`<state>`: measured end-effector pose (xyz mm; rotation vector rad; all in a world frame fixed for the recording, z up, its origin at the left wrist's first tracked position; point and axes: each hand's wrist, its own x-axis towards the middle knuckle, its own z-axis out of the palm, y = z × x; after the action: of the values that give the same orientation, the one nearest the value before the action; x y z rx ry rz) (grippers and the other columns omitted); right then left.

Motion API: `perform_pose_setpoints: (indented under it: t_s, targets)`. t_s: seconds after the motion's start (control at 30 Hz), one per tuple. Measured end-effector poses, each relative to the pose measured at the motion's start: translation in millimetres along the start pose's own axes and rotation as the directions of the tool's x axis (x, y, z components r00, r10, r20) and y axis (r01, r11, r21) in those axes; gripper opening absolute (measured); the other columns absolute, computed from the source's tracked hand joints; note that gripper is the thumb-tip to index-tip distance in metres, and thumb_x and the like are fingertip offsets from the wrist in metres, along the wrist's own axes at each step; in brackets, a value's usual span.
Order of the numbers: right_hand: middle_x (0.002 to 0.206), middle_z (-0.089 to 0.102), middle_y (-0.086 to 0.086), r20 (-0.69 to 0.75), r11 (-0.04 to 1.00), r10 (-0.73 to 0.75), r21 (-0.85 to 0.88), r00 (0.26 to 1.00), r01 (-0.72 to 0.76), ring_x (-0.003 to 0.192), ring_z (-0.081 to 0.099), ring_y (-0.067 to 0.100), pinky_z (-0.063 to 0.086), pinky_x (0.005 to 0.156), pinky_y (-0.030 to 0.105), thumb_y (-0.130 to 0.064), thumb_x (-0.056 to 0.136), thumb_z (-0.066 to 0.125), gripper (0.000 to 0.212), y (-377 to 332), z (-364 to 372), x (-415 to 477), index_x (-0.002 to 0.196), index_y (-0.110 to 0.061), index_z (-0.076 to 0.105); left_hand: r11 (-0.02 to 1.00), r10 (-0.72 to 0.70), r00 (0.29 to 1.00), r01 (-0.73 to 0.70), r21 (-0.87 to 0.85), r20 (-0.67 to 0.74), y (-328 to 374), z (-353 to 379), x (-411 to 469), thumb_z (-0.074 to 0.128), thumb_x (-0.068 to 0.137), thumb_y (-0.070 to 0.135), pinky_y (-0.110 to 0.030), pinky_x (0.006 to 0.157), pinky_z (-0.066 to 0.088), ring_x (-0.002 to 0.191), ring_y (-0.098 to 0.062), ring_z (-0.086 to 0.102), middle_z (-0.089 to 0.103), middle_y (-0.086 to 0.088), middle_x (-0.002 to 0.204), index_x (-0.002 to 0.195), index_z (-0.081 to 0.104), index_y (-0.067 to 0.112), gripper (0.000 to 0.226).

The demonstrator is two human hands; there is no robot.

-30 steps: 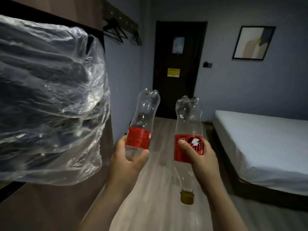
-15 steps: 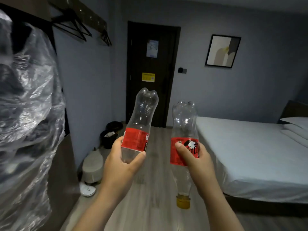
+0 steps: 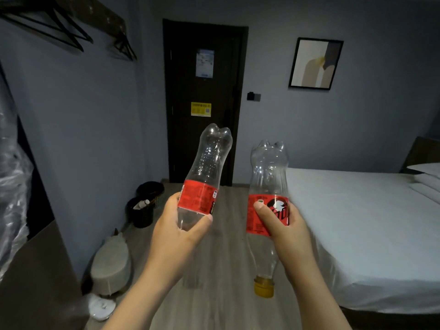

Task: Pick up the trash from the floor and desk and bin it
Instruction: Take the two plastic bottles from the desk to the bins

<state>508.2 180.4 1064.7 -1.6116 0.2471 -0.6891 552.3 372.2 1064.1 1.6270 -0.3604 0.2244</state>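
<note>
My left hand [image 3: 176, 232] grips an empty clear plastic bottle [image 3: 209, 163] with a red label, held upside down with its base tilted up and to the right. My right hand [image 3: 283, 232] grips a second empty bottle [image 3: 269, 172] of the same kind around its red label, also upside down, its yellow cap [image 3: 263, 287] pointing at the floor. Two dark mesh bins [image 3: 142, 215] stand by the left wall near the door; the nearer one holds some white trash.
A bed [image 3: 362, 222] with white sheets fills the right side. A dark door [image 3: 204, 98] is straight ahead. A grey round stool [image 3: 110, 267] and a white object [image 3: 101, 306] sit on the wooden floor at left. Clear plastic wrap [image 3: 12, 186] hangs at the far left.
The view has swung right: the plastic wrap slid off to the left, and the bins, stool and more of the bed came into sight. Both hands keep hold of their bottles.
</note>
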Motion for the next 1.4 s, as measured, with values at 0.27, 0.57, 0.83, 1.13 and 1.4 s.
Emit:
perform_pose_setpoints:
  t_s: [0.27, 0.57, 0.83, 1.13, 1.4]
  targets:
    - [0.097, 0.072, -0.003, 0.062, 0.999, -0.015, 0.045, 0.998, 0.013, 0.089, 0.070, 0.013, 0.057, 0.079, 0.036, -0.058, 0.061, 0.074, 0.057, 27.6, -1.4, 153.7, 0.108, -0.029, 0.064, 1.000, 0.015, 0.998, -0.013, 0.024, -0.067, -22.8, 71.5, 123.0, 0.074, 0.077, 0.022, -0.024, 0.056, 0.042, 0.075, -0.015, 0.068, 0.067, 0.013, 0.085, 0.100, 0.054, 0.046, 0.039]
    - [0.094, 0.073, -0.008, 0.109, 0.999, 0.031, 0.038, 0.994, -0.035, 0.083, 0.070, 0.004, 0.053, 0.070, 0.023, -0.053, 0.065, 0.079, 0.050, 83.4, 44.8, 286.5, 0.107, -0.030, 0.064, 0.999, -0.053, 0.992, 0.052, -0.016, -0.117, -83.6, 104.1, 244.6, 0.067, 0.066, 0.037, -0.018, 0.039, 0.040, 0.057, -0.016, 0.066, 0.069, 0.011, 0.083, 0.091, 0.054, 0.056, 0.034]
    - [0.094, 0.072, -0.006, 0.157, 0.999, 0.040, 0.001, 0.987, -0.041, 0.084, 0.070, 0.006, 0.056, 0.075, 0.029, -0.048, 0.071, 0.077, 0.041, 122.4, 146.4, 396.4, 0.106, -0.032, 0.063, 0.999, -0.047, 0.991, 0.045, -0.019, -0.126, -158.1, 73.8, 383.0, 0.068, 0.063, 0.044, -0.017, 0.042, 0.043, 0.058, -0.015, 0.067, 0.068, 0.013, 0.079, 0.098, 0.051, 0.055, 0.041]
    - [0.091, 0.073, -0.005, 0.202, 0.997, 0.078, -0.032, 0.976, -0.073, 0.083, 0.070, 0.008, 0.056, 0.076, 0.030, -0.045, 0.069, 0.077, 0.038, 147.7, 274.7, 501.2, 0.103, -0.032, 0.064, 0.997, -0.067, 0.989, 0.062, -0.042, -0.133, -221.6, 17.6, 523.2, 0.067, 0.060, 0.049, -0.019, 0.041, 0.041, 0.053, -0.009, 0.061, 0.068, 0.006, 0.082, 0.094, 0.052, 0.055, 0.037]
    - [0.091, 0.074, -0.003, 0.273, 0.993, 0.117, -0.031, 0.955, -0.113, 0.082, 0.071, 0.011, 0.058, 0.078, 0.034, -0.043, 0.070, 0.077, 0.037, 200.8, 347.2, 589.0, 0.102, -0.030, 0.064, 0.988, -0.141, 0.975, 0.149, 0.034, -0.171, -283.1, 3.8, 613.6, 0.068, 0.067, 0.040, -0.018, 0.044, 0.042, 0.057, -0.010, 0.063, 0.067, 0.007, 0.080, 0.090, 0.050, 0.058, 0.034]
